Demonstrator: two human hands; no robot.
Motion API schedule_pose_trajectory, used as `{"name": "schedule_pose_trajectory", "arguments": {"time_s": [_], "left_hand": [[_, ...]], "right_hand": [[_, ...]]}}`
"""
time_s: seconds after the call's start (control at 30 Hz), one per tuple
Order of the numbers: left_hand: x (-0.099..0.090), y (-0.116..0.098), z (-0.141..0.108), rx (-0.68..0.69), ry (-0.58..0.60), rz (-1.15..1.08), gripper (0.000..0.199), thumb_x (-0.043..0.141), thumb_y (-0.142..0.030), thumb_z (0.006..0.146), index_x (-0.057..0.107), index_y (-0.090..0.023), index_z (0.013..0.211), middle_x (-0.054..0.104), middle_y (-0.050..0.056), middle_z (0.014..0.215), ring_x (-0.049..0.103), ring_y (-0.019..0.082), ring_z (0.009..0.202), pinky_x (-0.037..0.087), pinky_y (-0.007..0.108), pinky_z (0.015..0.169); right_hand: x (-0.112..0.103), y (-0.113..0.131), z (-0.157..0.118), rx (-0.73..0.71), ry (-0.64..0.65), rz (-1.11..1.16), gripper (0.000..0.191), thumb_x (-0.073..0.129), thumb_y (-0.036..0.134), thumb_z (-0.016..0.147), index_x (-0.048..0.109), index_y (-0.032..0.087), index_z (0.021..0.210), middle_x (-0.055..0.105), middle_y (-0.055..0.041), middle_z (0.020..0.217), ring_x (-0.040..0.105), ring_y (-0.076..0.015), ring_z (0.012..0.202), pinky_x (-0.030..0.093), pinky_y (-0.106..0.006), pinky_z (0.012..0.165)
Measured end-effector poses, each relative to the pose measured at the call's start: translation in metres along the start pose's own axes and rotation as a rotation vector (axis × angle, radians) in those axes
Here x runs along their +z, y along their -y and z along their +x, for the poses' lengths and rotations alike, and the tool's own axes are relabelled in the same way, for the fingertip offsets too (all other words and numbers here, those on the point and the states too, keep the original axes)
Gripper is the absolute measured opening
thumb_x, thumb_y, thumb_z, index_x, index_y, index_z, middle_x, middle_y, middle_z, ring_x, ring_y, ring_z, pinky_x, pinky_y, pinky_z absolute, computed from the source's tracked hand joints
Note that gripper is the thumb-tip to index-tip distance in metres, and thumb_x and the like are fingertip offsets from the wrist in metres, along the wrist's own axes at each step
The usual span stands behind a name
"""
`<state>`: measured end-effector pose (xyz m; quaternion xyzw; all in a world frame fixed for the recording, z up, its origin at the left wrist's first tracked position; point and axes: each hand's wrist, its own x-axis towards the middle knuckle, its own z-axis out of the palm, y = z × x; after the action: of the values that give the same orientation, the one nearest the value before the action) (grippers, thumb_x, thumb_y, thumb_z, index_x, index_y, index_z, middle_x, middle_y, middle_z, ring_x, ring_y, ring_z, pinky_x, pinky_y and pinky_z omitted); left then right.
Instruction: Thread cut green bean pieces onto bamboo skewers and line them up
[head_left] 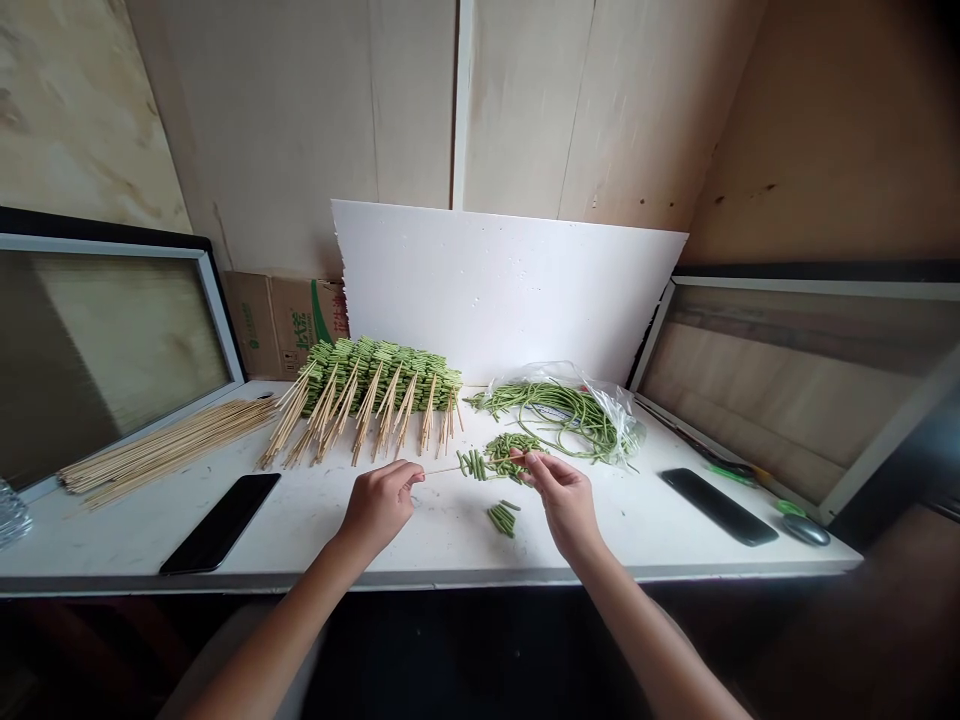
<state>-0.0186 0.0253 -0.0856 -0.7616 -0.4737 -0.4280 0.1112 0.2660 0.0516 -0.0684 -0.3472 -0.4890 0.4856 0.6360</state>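
A thin bamboo skewer [442,470] spans the gap between my two hands above the white table. Several short green bean pieces [472,464] are threaded crosswise on it. My left hand [384,500] is closed around the skewer's left end. Thumb and fingers of my right hand [559,495] pinch at the right end; whether a bean piece is also between them I cannot tell. Just behind the right fingertips lies a heap of cut bean pieces [514,445]. A smaller cluster of cut pieces [502,518] rests on the table below the skewer.
Stacked bean skewers [375,375] stand at the back left, sticks toward me. Bare skewers [172,440] and a black phone [221,522] lie left. Long beans [577,412] spill from a plastic bag [619,410]. On the right are a dark handset-like object [718,505] and a mouse [806,529].
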Motion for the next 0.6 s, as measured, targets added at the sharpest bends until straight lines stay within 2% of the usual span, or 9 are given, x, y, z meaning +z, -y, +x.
{"name": "schedule_pose_trajectory", "arguments": {"time_s": [0.27,0.5,0.6], "left_hand": [[0.001,0.002,-0.003,-0.026,0.065,-0.026,0.032,0.046,0.003,0.082,0.068,-0.02,0.084,0.075,0.001,0.081,0.069,0.017,0.069,0.044,0.024,0.061],[-0.006,0.007,0.003,-0.117,0.317,-0.098,0.03,0.045,0.001,0.082,0.065,-0.021,0.084,0.073,0.002,0.081,0.069,0.019,0.075,0.046,0.024,0.065],[-0.008,0.009,0.005,-0.138,0.371,-0.104,0.029,0.045,0.001,0.082,0.064,-0.021,0.084,0.073,0.002,0.083,0.068,0.019,0.076,0.047,0.025,0.066]], "right_hand": [[0.005,0.007,-0.005,-0.023,-0.01,-0.013,0.026,0.085,0.045,0.078,0.083,0.024,0.092,0.082,-0.0097,0.102,0.072,-0.0344,0.113,0.059,-0.047,0.096],[0.006,0.009,-0.009,-0.086,0.025,-0.11,0.027,0.084,0.047,0.078,0.084,0.025,0.095,0.082,-0.0093,0.106,0.074,-0.0339,0.109,0.059,-0.048,0.098],[0.005,0.006,-0.009,-0.108,0.052,-0.141,0.026,0.082,0.047,0.081,0.083,0.026,0.096,0.081,-0.0091,0.109,0.074,-0.0335,0.109,0.06,-0.048,0.096]]}}
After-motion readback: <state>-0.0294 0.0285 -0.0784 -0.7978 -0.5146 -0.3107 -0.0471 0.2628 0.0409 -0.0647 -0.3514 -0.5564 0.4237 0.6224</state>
